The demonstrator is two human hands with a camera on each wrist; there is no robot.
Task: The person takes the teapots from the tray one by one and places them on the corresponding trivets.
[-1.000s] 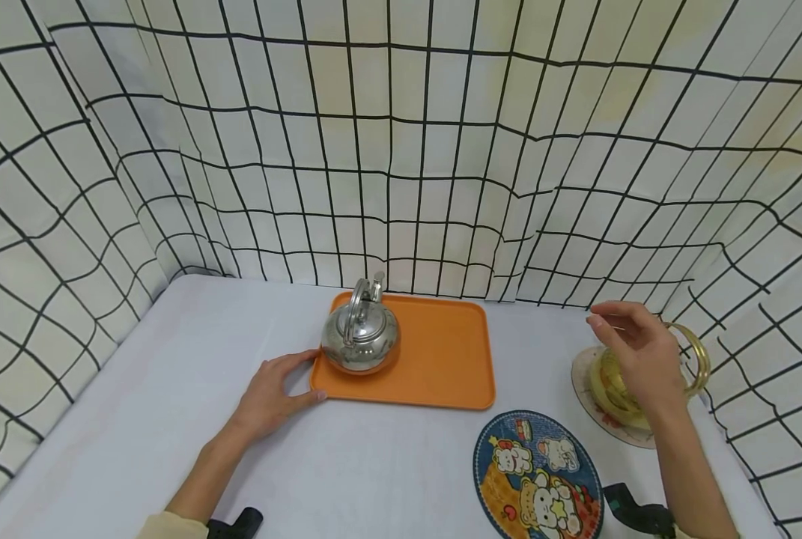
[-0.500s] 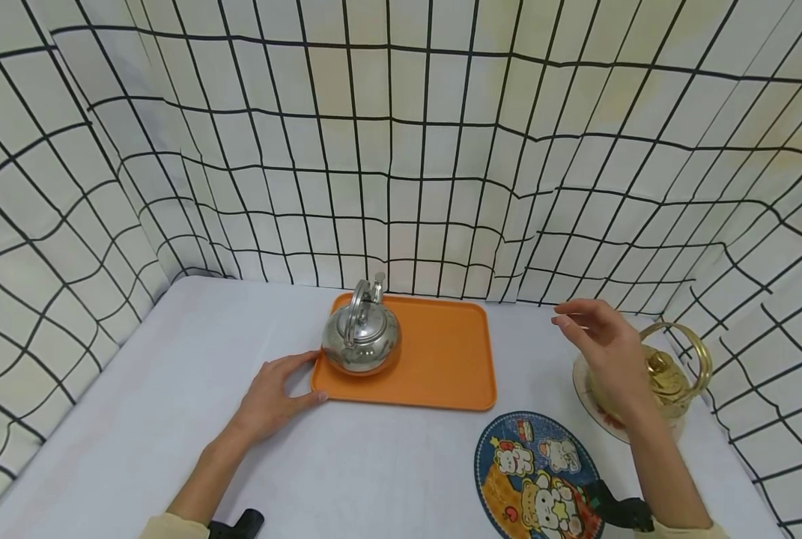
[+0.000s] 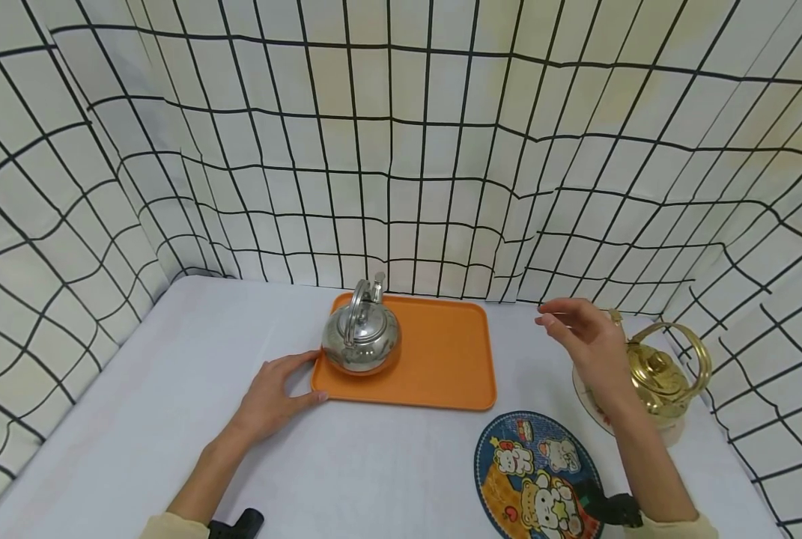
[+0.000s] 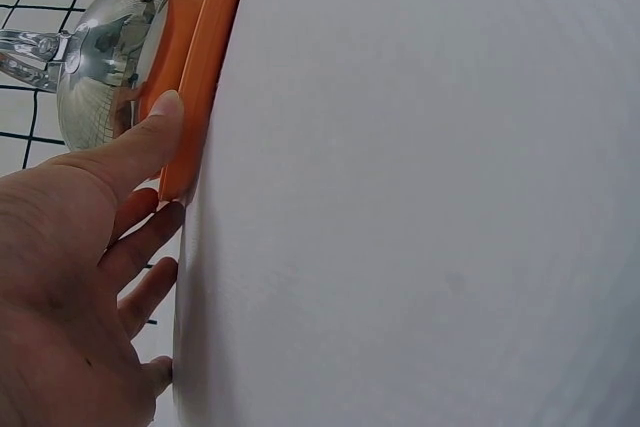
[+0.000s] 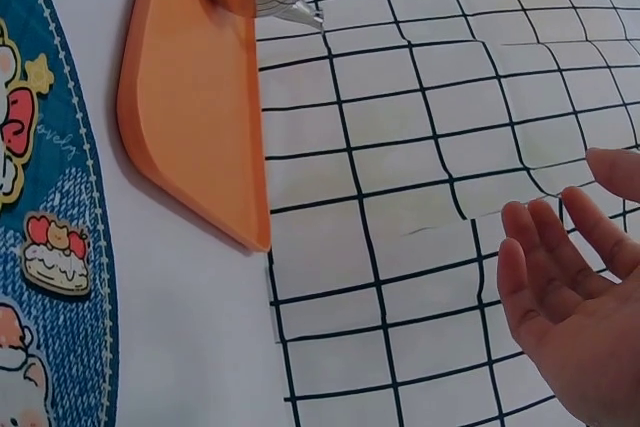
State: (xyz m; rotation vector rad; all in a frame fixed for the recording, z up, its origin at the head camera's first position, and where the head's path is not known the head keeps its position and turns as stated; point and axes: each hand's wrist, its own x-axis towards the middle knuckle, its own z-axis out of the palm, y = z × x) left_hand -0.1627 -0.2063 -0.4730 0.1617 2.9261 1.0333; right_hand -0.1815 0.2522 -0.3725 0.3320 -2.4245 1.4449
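In the head view, my left hand (image 3: 272, 397) holds the orange tray (image 3: 448, 359) at its near left corner. The thumb (image 4: 160, 137) lies on the front rim in the left wrist view, with a forefinger at the left side. A silver kettle (image 3: 360, 337) stands on the tray's left part, its spout pointing back. My right hand (image 3: 592, 355) hovers with nothing in it, fingers loosely bent. Beside it a gold kettle (image 3: 663, 378) sits on a pale round mat (image 3: 673, 430), partly hidden by the hand and forearm.
A blue round mat (image 3: 502, 427) with cartoon figures lies at the table's front right, partly covered by a dark wrist strap. White walls with black grid lines (image 3: 427, 150) enclose the back and sides of the white table (image 3: 387, 471).
My right hand has moved left, off the gold kettle, which now shows more. The left hand, tray and silver kettle have stayed in place.
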